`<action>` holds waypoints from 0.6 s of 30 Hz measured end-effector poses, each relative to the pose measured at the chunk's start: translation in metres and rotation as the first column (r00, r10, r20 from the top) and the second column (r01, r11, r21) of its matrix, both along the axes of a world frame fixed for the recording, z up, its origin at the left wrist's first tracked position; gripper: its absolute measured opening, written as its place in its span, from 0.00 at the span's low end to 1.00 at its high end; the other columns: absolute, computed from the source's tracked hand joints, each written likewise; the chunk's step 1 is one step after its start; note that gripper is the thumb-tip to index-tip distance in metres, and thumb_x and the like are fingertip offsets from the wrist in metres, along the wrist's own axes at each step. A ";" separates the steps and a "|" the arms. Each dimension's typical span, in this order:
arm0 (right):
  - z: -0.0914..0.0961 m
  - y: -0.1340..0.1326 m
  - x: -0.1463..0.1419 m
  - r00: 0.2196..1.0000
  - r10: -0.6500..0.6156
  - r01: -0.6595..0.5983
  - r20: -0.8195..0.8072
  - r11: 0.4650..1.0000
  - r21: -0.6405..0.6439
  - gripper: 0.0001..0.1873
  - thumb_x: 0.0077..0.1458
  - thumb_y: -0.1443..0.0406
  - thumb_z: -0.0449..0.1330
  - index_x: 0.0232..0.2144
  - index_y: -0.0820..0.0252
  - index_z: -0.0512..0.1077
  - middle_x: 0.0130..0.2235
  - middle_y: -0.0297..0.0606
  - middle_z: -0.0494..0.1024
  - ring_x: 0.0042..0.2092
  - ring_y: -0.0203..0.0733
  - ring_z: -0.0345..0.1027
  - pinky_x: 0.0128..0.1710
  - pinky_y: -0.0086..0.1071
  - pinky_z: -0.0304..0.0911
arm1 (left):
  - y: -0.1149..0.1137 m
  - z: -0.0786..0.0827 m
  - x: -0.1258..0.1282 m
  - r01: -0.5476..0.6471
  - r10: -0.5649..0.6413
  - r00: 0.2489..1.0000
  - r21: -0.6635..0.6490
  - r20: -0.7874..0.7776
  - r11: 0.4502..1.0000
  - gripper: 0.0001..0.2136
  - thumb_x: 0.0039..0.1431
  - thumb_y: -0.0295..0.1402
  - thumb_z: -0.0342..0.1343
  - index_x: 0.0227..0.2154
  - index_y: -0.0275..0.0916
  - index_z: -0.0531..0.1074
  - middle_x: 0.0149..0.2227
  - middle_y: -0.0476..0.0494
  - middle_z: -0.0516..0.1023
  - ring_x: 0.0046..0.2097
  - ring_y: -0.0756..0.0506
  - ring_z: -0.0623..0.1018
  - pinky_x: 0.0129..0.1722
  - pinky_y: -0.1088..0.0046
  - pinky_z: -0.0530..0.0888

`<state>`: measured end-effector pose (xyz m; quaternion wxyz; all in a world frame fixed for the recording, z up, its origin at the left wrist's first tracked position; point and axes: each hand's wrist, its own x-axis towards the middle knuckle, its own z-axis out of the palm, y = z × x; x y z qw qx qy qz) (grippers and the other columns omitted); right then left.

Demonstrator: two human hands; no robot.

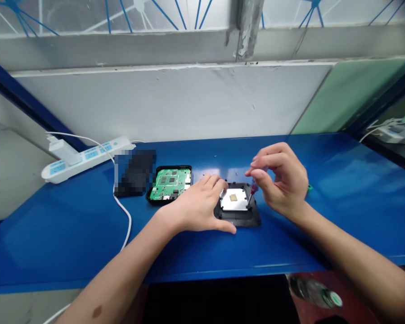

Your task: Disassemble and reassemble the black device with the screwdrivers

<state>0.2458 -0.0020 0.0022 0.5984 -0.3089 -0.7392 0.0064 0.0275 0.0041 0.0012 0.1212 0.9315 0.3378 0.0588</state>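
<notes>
A black plastic cover (253, 218) with a silver metal plate (227, 204) on its inner side lies flat on the blue table. My left hand (202, 202) rests on its left side, fingers spread and thumb along the near edge. In my right hand (281, 180) is a small screwdriver (254, 187), held upright by the handle, its tip at the right edge of the metal plate. Whether the tip sits in a screw is too small to tell. Left of the cover sits a black case with a green circuit board (168, 182) inside, partly behind my left hand.
A white power strip (87, 157) with a plugged-in charger (64, 150) stands at the back left. Its white cable (126, 216) runs down the blue table (70, 234). A blurred-out dark flat object (135, 173) lies beside the case. Below the table's right side is a plastic bottle (313, 290).
</notes>
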 end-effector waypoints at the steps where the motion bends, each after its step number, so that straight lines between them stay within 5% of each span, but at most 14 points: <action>1: 0.001 0.000 0.000 1.000 -0.017 0.017 0.012 1.000 0.018 0.04 0.59 0.63 0.66 0.35 0.55 0.73 0.35 0.35 0.72 0.33 0.36 0.69 0.30 0.34 0.68 | 0.000 0.000 0.000 0.000 0.000 1.000 0.003 -0.001 1.000 0.40 0.47 0.66 0.61 0.49 0.35 0.66 0.49 0.36 0.71 0.52 0.34 0.71 0.53 0.58 0.70; 6: 0.004 0.000 -0.001 0.999 -0.042 0.041 0.022 0.998 0.050 0.08 0.55 0.66 0.70 0.35 0.56 0.73 0.33 0.33 0.71 0.32 0.34 0.67 0.27 0.30 0.65 | -0.001 0.000 0.000 0.000 0.000 1.000 0.008 -0.011 1.000 0.40 0.48 0.66 0.61 0.50 0.35 0.66 0.49 0.36 0.70 0.51 0.34 0.71 0.53 0.57 0.70; 11: -0.002 -0.001 -0.003 0.999 -0.031 0.029 -0.044 0.998 -0.049 0.09 0.56 0.70 0.68 0.39 0.55 0.73 0.36 0.33 0.73 0.32 0.34 0.72 0.29 0.32 0.70 | 0.000 0.001 0.002 0.002 -0.002 1.000 0.001 -0.013 1.000 0.40 0.48 0.65 0.62 0.50 0.35 0.66 0.48 0.37 0.70 0.51 0.35 0.71 0.52 0.57 0.71; 18: -0.002 -0.010 -0.007 0.994 0.001 -0.022 -0.106 0.980 -0.197 0.12 0.69 0.69 0.51 0.46 0.56 0.73 0.42 0.37 0.82 0.35 0.36 0.81 0.28 0.31 0.73 | 0.000 0.001 0.001 0.001 -0.001 1.000 0.001 -0.007 1.000 0.39 0.48 0.65 0.62 0.49 0.36 0.66 0.48 0.38 0.70 0.51 0.35 0.71 0.51 0.58 0.71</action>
